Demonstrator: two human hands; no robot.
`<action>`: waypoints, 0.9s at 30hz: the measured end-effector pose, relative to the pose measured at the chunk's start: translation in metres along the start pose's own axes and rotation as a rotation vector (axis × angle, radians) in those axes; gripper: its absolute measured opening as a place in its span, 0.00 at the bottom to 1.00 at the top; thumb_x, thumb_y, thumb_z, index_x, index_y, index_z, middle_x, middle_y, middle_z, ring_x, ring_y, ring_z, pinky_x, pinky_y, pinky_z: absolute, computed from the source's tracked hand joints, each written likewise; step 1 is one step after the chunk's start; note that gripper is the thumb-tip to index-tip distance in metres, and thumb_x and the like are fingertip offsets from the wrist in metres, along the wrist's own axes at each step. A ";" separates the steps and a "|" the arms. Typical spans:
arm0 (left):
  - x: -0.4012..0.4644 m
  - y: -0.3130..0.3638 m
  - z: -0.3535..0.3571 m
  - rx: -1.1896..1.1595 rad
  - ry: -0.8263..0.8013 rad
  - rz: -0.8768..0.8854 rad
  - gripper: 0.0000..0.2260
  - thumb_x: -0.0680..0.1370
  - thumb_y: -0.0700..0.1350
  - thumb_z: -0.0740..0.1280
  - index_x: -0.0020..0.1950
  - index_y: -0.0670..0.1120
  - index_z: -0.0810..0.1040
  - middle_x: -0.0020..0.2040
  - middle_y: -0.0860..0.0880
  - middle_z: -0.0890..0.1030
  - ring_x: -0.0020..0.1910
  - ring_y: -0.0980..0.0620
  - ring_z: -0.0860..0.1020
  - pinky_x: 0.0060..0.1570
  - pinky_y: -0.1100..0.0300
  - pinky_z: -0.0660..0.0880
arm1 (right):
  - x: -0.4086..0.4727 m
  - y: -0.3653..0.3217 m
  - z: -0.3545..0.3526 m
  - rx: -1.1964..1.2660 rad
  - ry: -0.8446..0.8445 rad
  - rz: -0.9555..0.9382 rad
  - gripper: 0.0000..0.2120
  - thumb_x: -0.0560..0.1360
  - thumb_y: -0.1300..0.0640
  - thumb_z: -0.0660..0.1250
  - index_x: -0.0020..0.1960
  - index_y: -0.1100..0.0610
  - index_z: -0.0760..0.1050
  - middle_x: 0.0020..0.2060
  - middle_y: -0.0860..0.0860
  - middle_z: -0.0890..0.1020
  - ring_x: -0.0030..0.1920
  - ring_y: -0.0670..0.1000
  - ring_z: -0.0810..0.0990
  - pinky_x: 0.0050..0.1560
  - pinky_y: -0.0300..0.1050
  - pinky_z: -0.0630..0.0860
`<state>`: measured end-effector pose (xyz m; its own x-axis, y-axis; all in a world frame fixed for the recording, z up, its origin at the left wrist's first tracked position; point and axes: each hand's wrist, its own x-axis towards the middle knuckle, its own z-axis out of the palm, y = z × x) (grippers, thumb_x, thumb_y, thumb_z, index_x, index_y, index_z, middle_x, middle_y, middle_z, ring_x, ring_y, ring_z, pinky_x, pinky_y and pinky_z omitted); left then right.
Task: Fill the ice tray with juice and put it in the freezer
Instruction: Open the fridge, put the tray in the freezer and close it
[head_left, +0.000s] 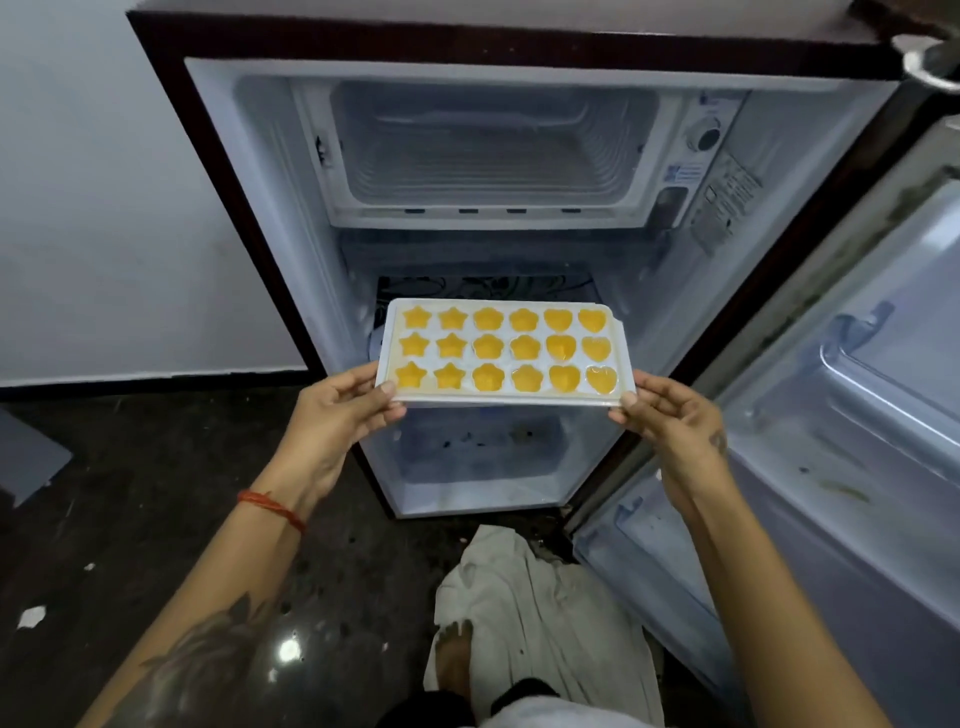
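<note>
Both grips pinched on ice tray (506, 395) ends, left hand (345, 410), right hand (667, 415), tray level between them, before open freezer (488, 145).

A white ice tray (506, 397) holds orange-yellow juice (487, 347) in star, flower and heart shapes. The fridge (249, 218) is dark maroon outside, white inside. The speckled floor (130, 467) is dark; a red thread (272, 506) circles the left wrist.
</note>
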<state>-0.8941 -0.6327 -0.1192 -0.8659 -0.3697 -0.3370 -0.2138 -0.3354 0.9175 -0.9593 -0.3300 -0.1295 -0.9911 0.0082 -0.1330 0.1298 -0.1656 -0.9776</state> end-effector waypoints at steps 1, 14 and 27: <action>0.008 0.006 0.001 -0.010 -0.008 0.001 0.14 0.74 0.34 0.68 0.59 0.40 0.76 0.44 0.47 0.83 0.37 0.54 0.84 0.39 0.65 0.80 | 0.010 -0.003 0.005 0.000 -0.005 -0.012 0.10 0.72 0.69 0.67 0.52 0.61 0.78 0.37 0.50 0.86 0.38 0.48 0.84 0.39 0.37 0.81; 0.078 0.061 0.039 -0.137 0.069 0.098 0.08 0.75 0.33 0.67 0.54 0.38 0.76 0.45 0.46 0.82 0.37 0.56 0.83 0.38 0.68 0.78 | 0.112 -0.052 0.044 0.055 -0.051 -0.042 0.07 0.73 0.70 0.66 0.46 0.60 0.77 0.32 0.48 0.85 0.34 0.46 0.84 0.38 0.35 0.80; 0.135 0.086 0.061 -0.338 0.101 0.131 0.05 0.78 0.31 0.62 0.51 0.37 0.75 0.47 0.46 0.80 0.43 0.54 0.80 0.47 0.64 0.80 | 0.185 -0.066 0.086 0.098 -0.010 -0.026 0.07 0.74 0.71 0.64 0.43 0.62 0.76 0.41 0.54 0.80 0.40 0.49 0.81 0.38 0.35 0.79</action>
<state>-1.0570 -0.6583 -0.0730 -0.8237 -0.5063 -0.2554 0.0722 -0.5404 0.8383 -1.1541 -0.4027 -0.0761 -0.9944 0.0038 -0.1055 0.1009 -0.2608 -0.9601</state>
